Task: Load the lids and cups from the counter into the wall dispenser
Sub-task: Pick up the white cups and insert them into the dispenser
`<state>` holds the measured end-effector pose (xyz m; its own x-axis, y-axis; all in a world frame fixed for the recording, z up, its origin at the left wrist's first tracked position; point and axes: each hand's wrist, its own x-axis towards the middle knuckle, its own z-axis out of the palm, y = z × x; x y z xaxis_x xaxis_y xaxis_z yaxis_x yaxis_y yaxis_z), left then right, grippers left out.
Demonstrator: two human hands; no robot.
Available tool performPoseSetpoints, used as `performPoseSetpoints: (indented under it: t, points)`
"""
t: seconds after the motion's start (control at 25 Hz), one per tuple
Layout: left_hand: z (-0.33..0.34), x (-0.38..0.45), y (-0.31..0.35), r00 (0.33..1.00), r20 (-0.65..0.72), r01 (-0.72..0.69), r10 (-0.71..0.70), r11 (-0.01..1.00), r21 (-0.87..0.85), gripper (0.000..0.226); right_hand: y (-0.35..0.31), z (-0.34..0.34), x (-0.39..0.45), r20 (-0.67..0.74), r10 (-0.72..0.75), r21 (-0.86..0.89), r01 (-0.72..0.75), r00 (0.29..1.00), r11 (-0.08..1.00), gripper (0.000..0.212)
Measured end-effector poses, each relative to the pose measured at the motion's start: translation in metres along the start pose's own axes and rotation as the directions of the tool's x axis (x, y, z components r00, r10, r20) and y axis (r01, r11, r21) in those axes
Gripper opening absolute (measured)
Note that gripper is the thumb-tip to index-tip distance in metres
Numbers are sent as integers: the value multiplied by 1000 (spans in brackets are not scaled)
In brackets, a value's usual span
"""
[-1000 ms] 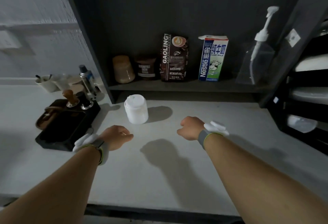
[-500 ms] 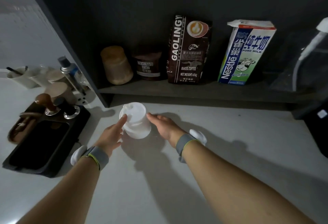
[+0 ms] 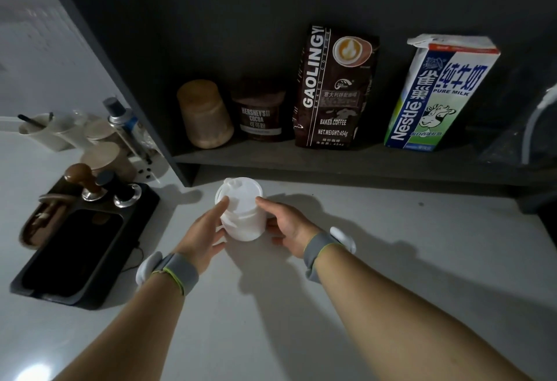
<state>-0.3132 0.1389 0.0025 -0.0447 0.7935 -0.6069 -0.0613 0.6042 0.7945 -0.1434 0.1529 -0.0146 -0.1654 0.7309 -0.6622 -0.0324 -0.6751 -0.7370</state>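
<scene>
The stack of white lids (image 3: 241, 214) stands on the worktop (image 3: 361, 260), held between both hands: left hand (image 3: 203, 237) fingers (image 3: 221, 204) pressed against its left side, right hand (image 3: 287, 225) fingers (image 3: 265, 202) curled on its right side, neither fully closed around it, just in front of the dark shelf (image 3: 331, 160)

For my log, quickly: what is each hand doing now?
Left hand: closed on the lid stack, from its left.
Right hand: closed on the same stack, from its right.
</scene>
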Motion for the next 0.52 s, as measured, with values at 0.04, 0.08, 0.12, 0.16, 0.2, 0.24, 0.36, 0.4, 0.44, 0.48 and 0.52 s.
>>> performPoseSetpoints:
  t: [0.04,0.08,0.12,0.16,0.2,0.24,0.36,0.4,0.44,0.48,0.52]
  points:
    - [4,-2,-1,1000,5,-22,22,1000,-1,64,3,-2,-1,-10,-8,21,8,1000,1000,35]
    - [8,-3,-2,999,10,-37,37,999,0,60,7,-3,-2,-17,-18,40,19,1000,999,34]
    - [11,-6,-4,999,16,-50,50,999,0,56,10,-4,-5,-24,-40,52,41,999,998,34]
    - [15,-8,-8,998,22,-64,64,998,-6,50,13,-5,-8,-36,-67,53,69,997,996,38]
    - [17,-12,-13,996,27,-82,83,996,-17,43,18,-6,-10,-55,-102,44,105,993,993,47]
    - [20,-16,-18,994,35,-103,104,994,-29,39,22,-7,-12,-74,-152,30,155,986,987,58]
    - [28,-33,-31,984,83,-151,157,986,-72,42,34,-5,-24,-133,-282,36,289,950,957,87]
    - [31,-41,-34,982,96,-152,160,985,-82,43,40,-6,-33,-159,-286,55,298,945,953,91]
    - [35,-49,-38,981,107,-153,162,984,-89,42,44,-9,-44,-180,-292,76,309,939,948,90]
    - [39,-56,-41,980,117,-151,162,984,-96,41,47,-13,-54,-192,-298,98,320,935,942,82]
    - [43,-65,-45,979,128,-147,160,984,-103,36,50,-18,-68,-191,-310,114,335,931,935,73]
